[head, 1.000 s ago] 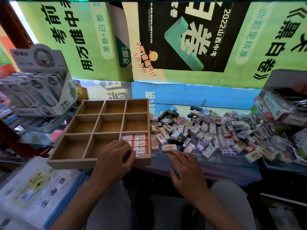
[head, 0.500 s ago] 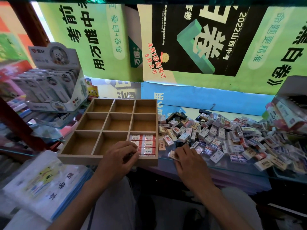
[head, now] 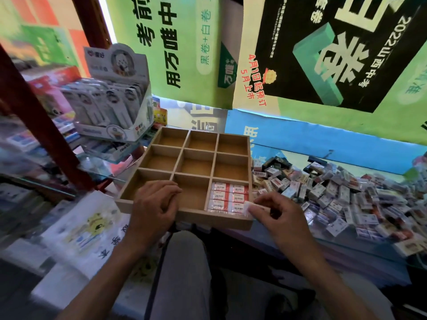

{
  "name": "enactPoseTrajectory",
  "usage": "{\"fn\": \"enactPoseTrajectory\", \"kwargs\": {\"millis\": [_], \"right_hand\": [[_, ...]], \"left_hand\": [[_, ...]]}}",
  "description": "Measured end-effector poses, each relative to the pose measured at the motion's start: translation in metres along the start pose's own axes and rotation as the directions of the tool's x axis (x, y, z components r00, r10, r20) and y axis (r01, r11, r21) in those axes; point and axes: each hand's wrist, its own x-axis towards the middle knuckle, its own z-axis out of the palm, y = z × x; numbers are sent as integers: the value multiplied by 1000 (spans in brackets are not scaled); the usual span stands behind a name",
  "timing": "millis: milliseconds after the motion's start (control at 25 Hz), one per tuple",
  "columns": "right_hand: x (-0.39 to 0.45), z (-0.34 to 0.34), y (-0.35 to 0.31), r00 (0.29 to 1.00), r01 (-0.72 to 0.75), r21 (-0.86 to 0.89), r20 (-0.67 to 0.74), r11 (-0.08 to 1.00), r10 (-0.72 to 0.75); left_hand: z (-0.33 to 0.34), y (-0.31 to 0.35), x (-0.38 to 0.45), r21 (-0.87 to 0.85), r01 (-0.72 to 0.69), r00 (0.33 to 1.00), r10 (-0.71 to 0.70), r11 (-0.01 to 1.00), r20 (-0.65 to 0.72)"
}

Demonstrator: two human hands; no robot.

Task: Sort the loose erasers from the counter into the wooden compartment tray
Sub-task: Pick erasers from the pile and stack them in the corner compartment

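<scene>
Here, my right hand [head: 275, 215] pinches a small white wrapped eraser [head: 247, 207] over the near-right compartment of the nine-cell wooden tray [head: 161, 142]; my left hand [head: 153, 204], fingers curled, steadies its near edge. Dropped askew, it could jam the packed rows or tumble off the glass table [head: 369, 244].

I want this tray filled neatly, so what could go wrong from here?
1. The wooden tray seems to jut past the counter's near edge; a push from the left hand resting on it might tip it.
2. The right hand pinches an eraser at the compartment's corner; it could land crooked on the packed erasers.
</scene>
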Motion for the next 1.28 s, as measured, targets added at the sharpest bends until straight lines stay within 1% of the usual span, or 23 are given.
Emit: {"fn": "enactPoseTrajectory", "kwargs": {"millis": [40, 120, 160, 200, 280, 360, 400, 480, 560, 640, 680, 760, 800, 880, 960, 1120, 1280], "right_hand": [[6, 8, -6, 1000, -24, 61, 18, 998, 23], [18, 27, -20, 994, -67, 129, 91, 989, 56], [25, 37, -27, 989, -69, 130, 136, 989, 51], [31, 48, -35, 981, -58, 109, 188, 992, 37], [42, 69, -51, 959, -9, 12, 285, 1000, 5], [53, 89, -59, 954, 91, -149, 296, 985, -44], [59, 99, -59, 956, 141, -245, 286, 959, -67], [70, 115, -60, 954, 215, -429, 285, 877, -94], [77, 124, -58, 949, 280, -567, 287, 775, -133], [78, 126, -56, 931, 360, -624, 288, 694, -224], [76, 127, -55, 910, 414, -650, 299, 637, -286], [73, 129, -52, 858, 501, -719, 341, 481, -384], [72, 131, -52, 847, 508, -750, 347, 424, -403], [74, 131, -54, 847, 496, -795, 354, 350, -397], [75, 130, -58, 853, 499, -795, 380, 345, -358], [73, 125, -61, 855, 516, -750, 424, 413, -299], [72, 125, -61, 861, 507, -760, 428, 406, -275]], "left_hand": [[-6, -7, 2, 32, -4, 1000, 4, 999, 1], [-17, -17, 4, 42, 50, 995, -53, 998, 79], [-21, -19, 6, 49, 81, 986, -87, 996, 140], [-23, -20, 6, 76, 83, 977, -96, 994, 190], [-24, -20, 7, 146, 6, 972, -40, 989, 231], [-22, -23, 6, 189, -88, 973, 43, 978, 228], [-22, -25, 6, 199, -84, 974, 38, 976, 225], [-22, -26, 6, 207, -47, 979, 4, 977, 204], [-21, -24, 6, 227, -72, 983, 30, 971, 183], [-19, -23, 6, 241, -108, 980, 63, 965, 188], [-19, -23, 6, 250, -116, 978, 67, 961, 196], [-17, -27, 5, 267, -122, 975, 64, 956, 214], [-17, -28, 5, 270, -122, 974, 63, 955, 218], [-17, -26, 4, 257, -118, 974, 61, 959, 217], [-17, -26, 4, 248, -118, 974, 64, 961, 215], [-15, -27, 3, 275, -129, 974, 69, 953, 217], [-14, -28, 3, 295, -127, 972, 59, 947, 229]]}}
